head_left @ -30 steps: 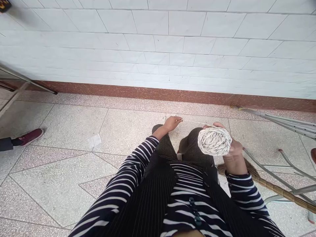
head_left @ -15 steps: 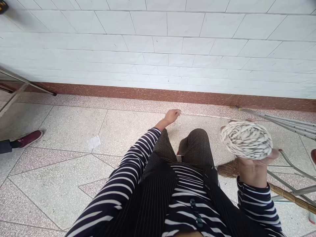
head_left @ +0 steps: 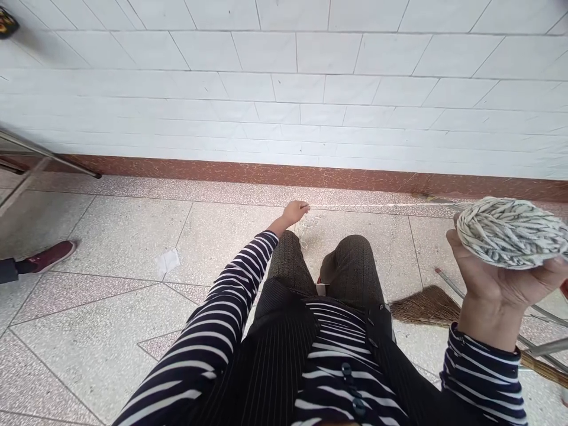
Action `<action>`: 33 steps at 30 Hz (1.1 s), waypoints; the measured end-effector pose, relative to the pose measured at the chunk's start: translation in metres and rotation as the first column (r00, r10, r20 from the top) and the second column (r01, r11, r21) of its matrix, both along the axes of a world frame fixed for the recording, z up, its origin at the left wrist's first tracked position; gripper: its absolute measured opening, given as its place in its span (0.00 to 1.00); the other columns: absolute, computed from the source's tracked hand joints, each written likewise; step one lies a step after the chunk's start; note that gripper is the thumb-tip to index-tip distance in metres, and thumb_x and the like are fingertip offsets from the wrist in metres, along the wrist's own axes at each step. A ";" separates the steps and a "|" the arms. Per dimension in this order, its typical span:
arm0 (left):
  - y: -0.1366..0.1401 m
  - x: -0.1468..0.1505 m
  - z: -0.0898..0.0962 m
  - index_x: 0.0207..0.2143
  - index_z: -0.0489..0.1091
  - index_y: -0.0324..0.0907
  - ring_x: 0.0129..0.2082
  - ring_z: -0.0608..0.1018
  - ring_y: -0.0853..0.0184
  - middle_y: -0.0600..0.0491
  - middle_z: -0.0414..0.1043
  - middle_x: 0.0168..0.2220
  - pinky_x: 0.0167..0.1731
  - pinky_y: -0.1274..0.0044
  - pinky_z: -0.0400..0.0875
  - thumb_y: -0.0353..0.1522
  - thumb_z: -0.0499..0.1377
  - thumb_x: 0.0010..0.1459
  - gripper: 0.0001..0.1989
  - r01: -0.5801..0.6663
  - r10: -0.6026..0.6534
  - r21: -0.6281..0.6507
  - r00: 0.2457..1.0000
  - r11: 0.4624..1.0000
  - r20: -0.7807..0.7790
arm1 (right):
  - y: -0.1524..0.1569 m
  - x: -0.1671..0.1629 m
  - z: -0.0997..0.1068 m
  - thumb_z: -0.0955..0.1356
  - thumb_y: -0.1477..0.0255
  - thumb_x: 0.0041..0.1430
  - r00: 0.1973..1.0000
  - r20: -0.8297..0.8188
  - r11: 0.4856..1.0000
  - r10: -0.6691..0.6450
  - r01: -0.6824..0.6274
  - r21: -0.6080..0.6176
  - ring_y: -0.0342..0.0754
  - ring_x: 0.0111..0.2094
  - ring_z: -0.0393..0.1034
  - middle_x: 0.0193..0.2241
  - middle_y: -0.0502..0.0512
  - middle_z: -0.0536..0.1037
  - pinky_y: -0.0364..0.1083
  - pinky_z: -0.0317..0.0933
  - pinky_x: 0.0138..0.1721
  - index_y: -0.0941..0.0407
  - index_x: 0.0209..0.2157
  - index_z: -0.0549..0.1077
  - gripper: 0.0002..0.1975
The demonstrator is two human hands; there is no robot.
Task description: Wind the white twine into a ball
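Note:
A thick ball of white and grey yarn (head_left: 512, 232) rests in my right hand (head_left: 497, 284), whose fingers curl round it from below at the right of the head view. From the ball a pale strand of yarn (head_left: 377, 205) runs nearly straight to the left. My left hand (head_left: 296, 212) pinches the strand's other end, out in front of my left knee. A thin loose length of it dangles below that hand toward the knee. Part of the right fingers is hidden behind the ball.
A straw broom (head_left: 428, 306) lies on the floor at my right, near metal tubing (head_left: 550, 346). White tiles cover the wall (head_left: 266, 89) ahead. A piece of white paper (head_left: 167, 261) and a person's maroon shoe (head_left: 52, 255) are at left, below a metal frame (head_left: 48, 152).
My right hand has moved right and slightly up with the ball of yarn. The left hand has shifted a little left, and the strand between them is longer.

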State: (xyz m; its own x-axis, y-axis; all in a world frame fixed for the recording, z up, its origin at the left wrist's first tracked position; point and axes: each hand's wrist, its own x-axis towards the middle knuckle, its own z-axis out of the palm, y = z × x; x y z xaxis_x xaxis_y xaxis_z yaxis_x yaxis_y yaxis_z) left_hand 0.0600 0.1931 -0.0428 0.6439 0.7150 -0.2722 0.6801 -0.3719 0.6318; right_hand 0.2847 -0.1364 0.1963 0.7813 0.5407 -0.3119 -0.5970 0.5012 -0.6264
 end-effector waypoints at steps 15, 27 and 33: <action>0.000 0.005 0.020 0.57 0.71 0.41 0.59 0.72 0.59 0.47 0.69 0.62 0.58 0.71 0.65 0.31 0.55 0.65 0.19 0.065 -0.058 0.054 0.992 0.996 -0.113 | 0.031 -0.013 -0.004 0.72 0.73 0.32 0.957 0.222 0.959 0.189 -0.229 0.170 0.62 0.54 0.73 0.51 0.50 0.79 0.62 0.75 0.46 0.45 0.40 0.75 0.27; -0.097 0.068 0.088 0.50 0.77 0.39 0.51 0.79 0.59 0.46 0.80 0.48 0.55 0.67 0.70 0.33 0.65 0.56 0.19 0.324 -0.016 -0.295 0.698 0.899 0.716 | 0.103 -0.055 -0.055 0.71 0.65 0.63 0.805 0.139 0.817 0.576 -0.573 -0.065 0.55 0.50 0.73 0.51 0.58 0.76 0.59 0.72 0.49 0.56 0.51 0.73 0.17; -0.103 0.069 0.091 0.35 0.80 0.35 0.35 0.79 0.65 0.51 0.82 0.34 0.40 0.77 0.71 0.27 0.62 0.55 0.07 0.184 -0.072 -0.152 0.833 0.971 0.549 | 0.090 -0.052 -0.036 0.74 0.74 0.44 0.759 0.085 0.763 0.646 -0.638 -0.103 0.59 0.52 0.76 0.43 0.49 0.83 0.63 0.72 0.53 0.47 0.43 0.76 0.21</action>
